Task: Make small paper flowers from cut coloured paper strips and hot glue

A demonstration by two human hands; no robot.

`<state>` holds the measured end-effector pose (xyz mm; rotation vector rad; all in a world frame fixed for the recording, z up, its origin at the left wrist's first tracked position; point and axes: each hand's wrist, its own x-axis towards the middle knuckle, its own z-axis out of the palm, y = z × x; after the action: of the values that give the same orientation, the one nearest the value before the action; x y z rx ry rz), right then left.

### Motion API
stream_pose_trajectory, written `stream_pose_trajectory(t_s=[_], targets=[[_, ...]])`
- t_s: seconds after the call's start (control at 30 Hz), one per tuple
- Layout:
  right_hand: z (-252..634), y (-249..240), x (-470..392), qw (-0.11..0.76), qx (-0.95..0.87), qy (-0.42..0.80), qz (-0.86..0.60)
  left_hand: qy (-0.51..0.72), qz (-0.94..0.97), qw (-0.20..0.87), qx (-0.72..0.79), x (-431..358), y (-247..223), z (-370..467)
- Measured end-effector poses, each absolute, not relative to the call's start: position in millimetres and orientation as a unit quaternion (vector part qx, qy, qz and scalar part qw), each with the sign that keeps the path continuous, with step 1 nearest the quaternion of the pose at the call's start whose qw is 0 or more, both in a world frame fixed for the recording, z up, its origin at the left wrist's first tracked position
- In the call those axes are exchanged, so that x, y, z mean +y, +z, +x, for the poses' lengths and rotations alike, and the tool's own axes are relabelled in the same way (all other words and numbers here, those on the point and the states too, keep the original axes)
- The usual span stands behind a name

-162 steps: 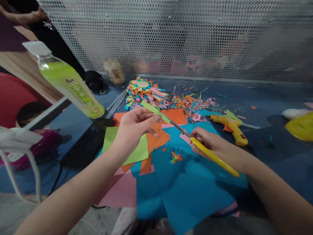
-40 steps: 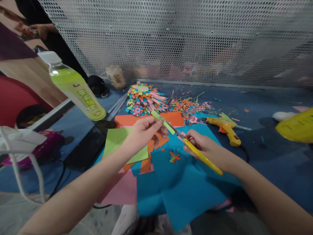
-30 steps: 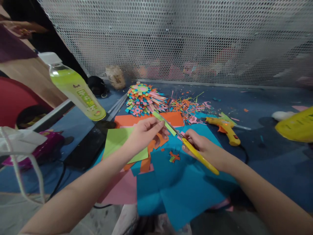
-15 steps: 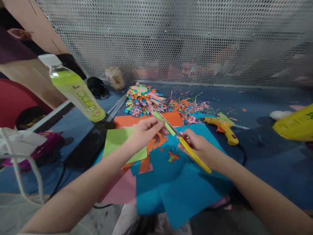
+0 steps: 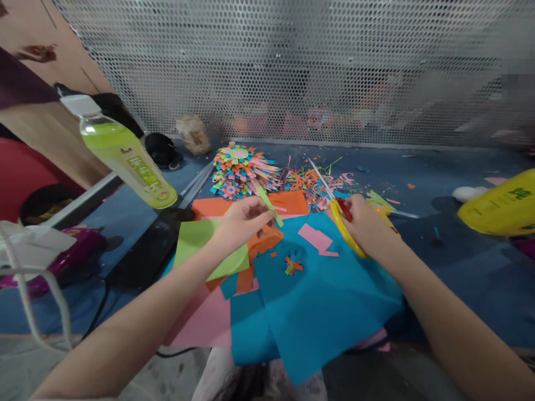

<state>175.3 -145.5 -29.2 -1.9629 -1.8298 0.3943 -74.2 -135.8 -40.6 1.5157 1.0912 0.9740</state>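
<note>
Pinched in my left hand (image 5: 244, 221) is a narrow strip of light green paper (image 5: 268, 205), its ends showing above and below the fingertips. My right hand (image 5: 363, 221) is closed round the yellow-handled scissors (image 5: 346, 227), whose blades point up and away from the strip. Blue paper sheets (image 5: 321, 306) lie below both hands, with a pink paper scrap (image 5: 316, 238) and small orange and green snippets (image 5: 293, 265) on top. A light green sheet (image 5: 196, 245) rests under my left forearm. Beyond my hands stands a many-coloured paper flower piece (image 5: 240, 170).
A bottle of green drink (image 5: 125, 156) leans in view at the left, near a black pad (image 5: 146, 250). Paper shreds (image 5: 309, 181) cover the table's back. A yellow glue gun (image 5: 382, 210) is partly behind my right hand; a yellow bottle (image 5: 501, 206) lies far right.
My right hand has drawn the scissors away from the green strip, moving right and up. The pink scrap now shows on the blue paper. My left hand still holds the strip, slightly tilted.
</note>
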Motion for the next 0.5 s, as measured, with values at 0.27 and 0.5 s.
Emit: stream_pose_trajectory(t_s=[0.27,0.5], targets=[[173.4,-26.6,-149.0,0.228,-0.669,0.124,-0.696,0.387,0.596,0.545,0.446,-135.8,-41.4,-73.6],[151.2,-44.0,-156.9,0.372,-0.669,0.331,-0.551,0.385,0.609,0.537,0.44,-142.1,-39.7,-68.1]])
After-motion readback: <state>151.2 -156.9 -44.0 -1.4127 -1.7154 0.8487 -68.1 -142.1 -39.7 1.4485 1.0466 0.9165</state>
